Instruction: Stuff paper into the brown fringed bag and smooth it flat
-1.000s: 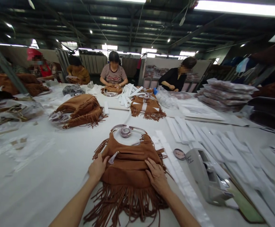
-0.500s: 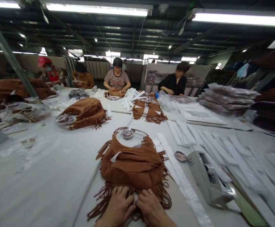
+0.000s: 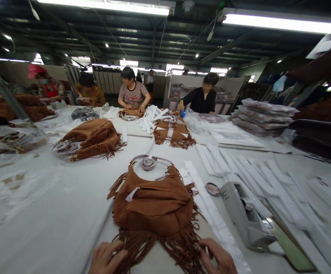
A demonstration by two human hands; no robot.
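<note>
A brown suede-look bag (image 3: 154, 205) lies flat in front of me, its wrapped strap (image 3: 148, 163) curled at the top and a small white-wrapped zip pull (image 3: 132, 195) on its front. Long fringe (image 3: 136, 247) spreads from its lower edge, parted in the middle. My left hand (image 3: 106, 257) is at the fringe's lower left edge with bent fingers apart. On the other side, my right hand (image 3: 218, 257) has its fingertips against the fringe's right edge, thumb and fingers slightly apart. Neither hand visibly holds anything.
White strips (image 3: 262, 190) and a grey tape dispenser (image 3: 247, 217) lie to the right, beside a tape roll (image 3: 212, 189). Further off are fringed bags (image 3: 92, 137), another strapped bag (image 3: 172, 131) and stacked wrapped packs (image 3: 263, 116). Several co-workers (image 3: 132, 91) sit across the table.
My hands have moved apart from the middle below the bag to either side of its fringe. The fringe now lies parted. A co-worker in black has reached an arm out leftward.
</note>
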